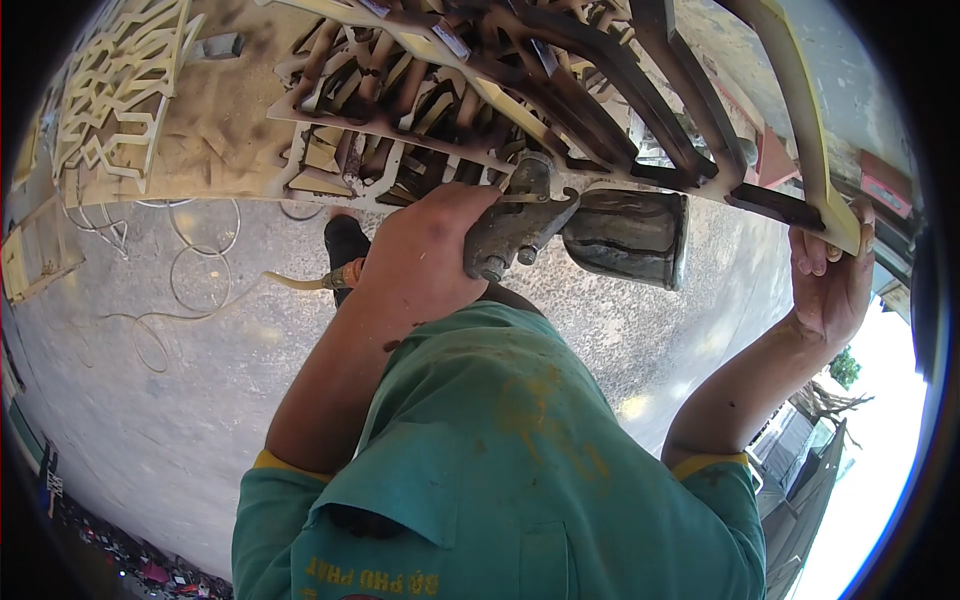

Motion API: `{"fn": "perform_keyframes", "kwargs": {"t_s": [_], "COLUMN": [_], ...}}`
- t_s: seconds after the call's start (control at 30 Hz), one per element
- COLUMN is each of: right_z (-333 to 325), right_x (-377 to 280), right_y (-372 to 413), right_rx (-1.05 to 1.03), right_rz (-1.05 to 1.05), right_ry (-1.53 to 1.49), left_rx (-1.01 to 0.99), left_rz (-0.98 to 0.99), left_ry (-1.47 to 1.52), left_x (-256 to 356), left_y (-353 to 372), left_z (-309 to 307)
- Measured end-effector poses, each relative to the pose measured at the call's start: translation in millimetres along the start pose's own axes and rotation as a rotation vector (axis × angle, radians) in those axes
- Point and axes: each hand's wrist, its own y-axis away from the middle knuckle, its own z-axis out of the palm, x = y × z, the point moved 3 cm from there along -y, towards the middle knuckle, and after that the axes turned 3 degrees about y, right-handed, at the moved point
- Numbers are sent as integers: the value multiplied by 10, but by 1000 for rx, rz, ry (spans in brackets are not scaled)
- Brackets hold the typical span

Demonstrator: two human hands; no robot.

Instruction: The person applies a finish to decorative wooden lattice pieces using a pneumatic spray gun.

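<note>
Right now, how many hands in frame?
2. Left hand is wrapped around the spray gun at centre; right hand grips the cream panel edge at right. No others visible.

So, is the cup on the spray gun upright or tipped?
Tipped: the cup lies sideways, beside the spray gun held in the left hand.

Lattice panel (420,110) bars way ahead; hose (190,290) loops left; floor (720,300) open right.

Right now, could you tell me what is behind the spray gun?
Stacked lattice panels. The left hand covers the gun's handle, and the cup hides part of the panels.
</note>
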Motion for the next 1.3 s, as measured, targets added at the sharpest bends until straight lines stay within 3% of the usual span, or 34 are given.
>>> {"fn": "perform_keyframes", "kwargs": {"t_s": [0.3, 0.7, 1.0, 1.3], "right_z": [-17, -58, -44, -50], "right_x": [3, -9, -7, -6], "right_y": [-18, -24, -31, -28], "right_rx": [16, 46, 21, 13], "right_rz": [3, 19, 17, 26], "right_ry": [-17, 8, 5, -7], "left_rx": [-93, 49, -16, 42], "left_rz": [-23, -9, 1, -13], "left_ry": [43, 60, 78, 52], "left_x": [40, -57, -24, -76], "left_y": [49, 125, 142, 169], "left_z": [-21, -200, -172, -251]}}
